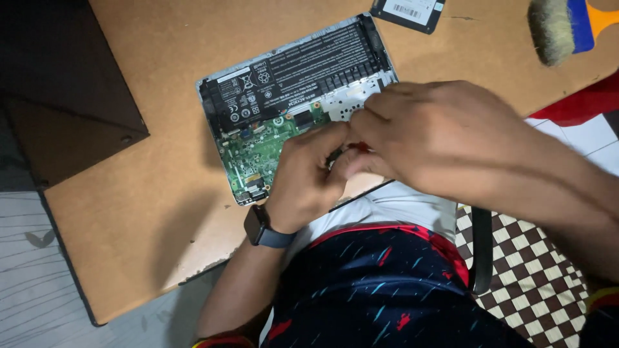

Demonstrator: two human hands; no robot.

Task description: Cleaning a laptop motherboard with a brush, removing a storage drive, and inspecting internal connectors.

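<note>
An opened laptop (284, 96) lies bottom-up on a brown table (161, 167), showing its black battery (309, 64) and green circuit board (258, 154). My left hand (306, 177), with a dark watch on the wrist, rests on the laptop's near edge with fingers pinched together. My right hand (438, 138) meets it from the right, fingertips closed on a small red-tipped object (359, 147) between both hands. What that object is stays hidden by the fingers.
A black drive (407, 13) lies beyond the laptop at the table's far edge. A brush with a blue ferrule (567, 26) sits at the top right. A dark flat cover (64, 84) lies at the left. My lap and a checkered cushion (535, 277) fill the foreground.
</note>
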